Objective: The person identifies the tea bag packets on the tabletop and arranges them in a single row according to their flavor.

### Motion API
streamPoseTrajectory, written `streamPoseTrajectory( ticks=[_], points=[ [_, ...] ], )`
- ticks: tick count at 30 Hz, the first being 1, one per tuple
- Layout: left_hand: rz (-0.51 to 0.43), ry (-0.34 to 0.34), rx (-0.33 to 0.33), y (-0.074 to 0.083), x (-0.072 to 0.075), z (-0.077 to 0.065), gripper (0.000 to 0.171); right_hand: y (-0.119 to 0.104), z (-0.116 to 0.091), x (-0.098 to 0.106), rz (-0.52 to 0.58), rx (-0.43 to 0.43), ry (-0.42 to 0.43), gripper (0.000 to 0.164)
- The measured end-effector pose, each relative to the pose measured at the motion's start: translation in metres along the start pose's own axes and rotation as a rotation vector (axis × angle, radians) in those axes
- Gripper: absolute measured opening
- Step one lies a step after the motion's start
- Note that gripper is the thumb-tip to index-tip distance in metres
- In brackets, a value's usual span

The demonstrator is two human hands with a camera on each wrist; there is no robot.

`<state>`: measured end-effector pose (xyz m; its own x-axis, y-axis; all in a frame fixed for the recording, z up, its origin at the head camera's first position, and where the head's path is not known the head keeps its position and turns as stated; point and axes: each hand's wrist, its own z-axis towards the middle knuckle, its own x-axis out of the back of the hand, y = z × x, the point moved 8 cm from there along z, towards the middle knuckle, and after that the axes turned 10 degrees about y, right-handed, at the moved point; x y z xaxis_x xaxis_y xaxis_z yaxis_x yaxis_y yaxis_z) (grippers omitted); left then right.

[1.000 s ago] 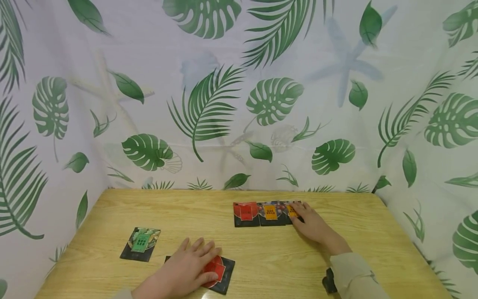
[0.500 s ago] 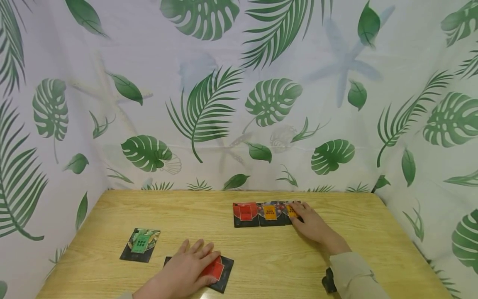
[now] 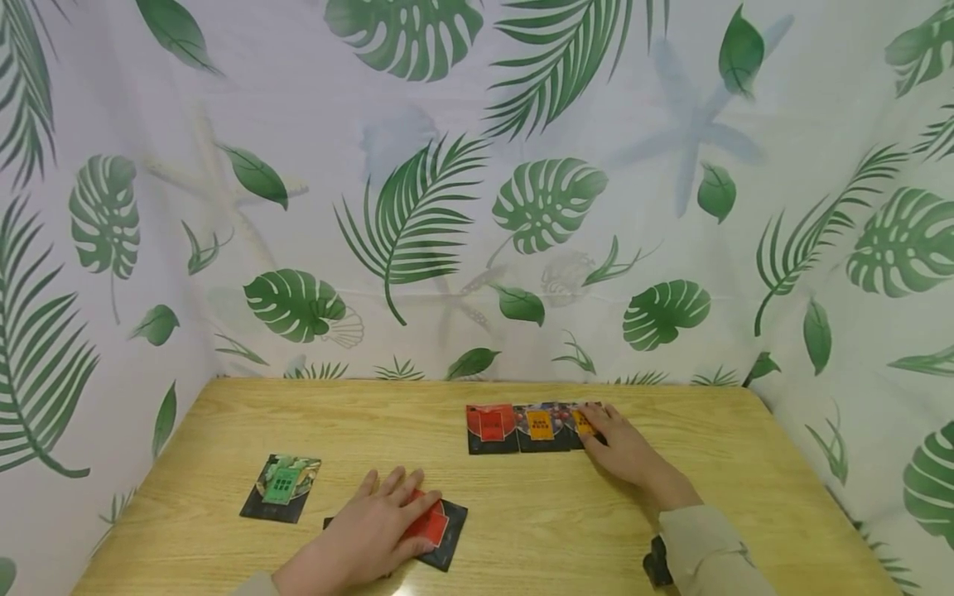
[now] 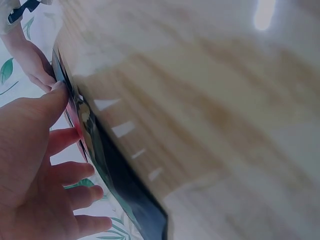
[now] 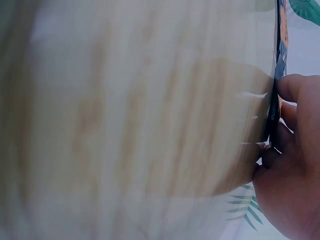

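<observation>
In the head view my left hand lies palm down with fairly straight fingers on a flat black packet with a red label. A dark corner shows left of that hand; whether it belongs to a second packet I cannot tell. The left wrist view shows a dark glossy packet beside the fingers. At the back, my right hand rests its fingers on the rightmost orange-label packet, partly covering it. Beside that packet are another orange-label packet and a red packet, all in one row.
A green-label packet lies by itself on the left of the wooden table. Next to the right sleeve is a small black object. Leaf-printed cloth hangs behind and at both sides.
Under my left hand the red-label packet has turned slightly, its right end shifting a little away from me. My right hand and the row of packets stay put.
</observation>
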<state>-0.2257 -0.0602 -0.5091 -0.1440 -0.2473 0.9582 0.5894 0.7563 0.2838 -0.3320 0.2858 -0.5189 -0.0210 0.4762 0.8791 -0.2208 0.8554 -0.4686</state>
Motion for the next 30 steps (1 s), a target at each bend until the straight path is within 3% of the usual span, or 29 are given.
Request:
streamPoseTrajectory(
  ticks=[11,17,22,27,30],
  points=[
    [0.004,0.046,0.001,-0.010,0.008,-0.001,0.072,-0.002,0.000,0.001,0.004,0.011,0.009,0.061],
    [-0.022,0.067,0.036,-0.018,0.014,0.000,0.069,-0.002,-0.001,0.002,0.011,0.009,0.010,0.061],
    [-0.049,0.026,0.054,-0.011,0.012,0.001,0.074,0.000,-0.001,0.001,0.002,0.006,0.013,0.061],
    [-0.073,-0.043,0.023,0.000,0.005,-0.001,0.080,0.002,0.000,0.001,0.009,0.014,0.017,0.062],
    [-0.067,-0.050,0.013,0.000,0.003,0.000,0.079,0.002,0.000,0.000,0.012,0.021,0.022,0.063]
  ],
)
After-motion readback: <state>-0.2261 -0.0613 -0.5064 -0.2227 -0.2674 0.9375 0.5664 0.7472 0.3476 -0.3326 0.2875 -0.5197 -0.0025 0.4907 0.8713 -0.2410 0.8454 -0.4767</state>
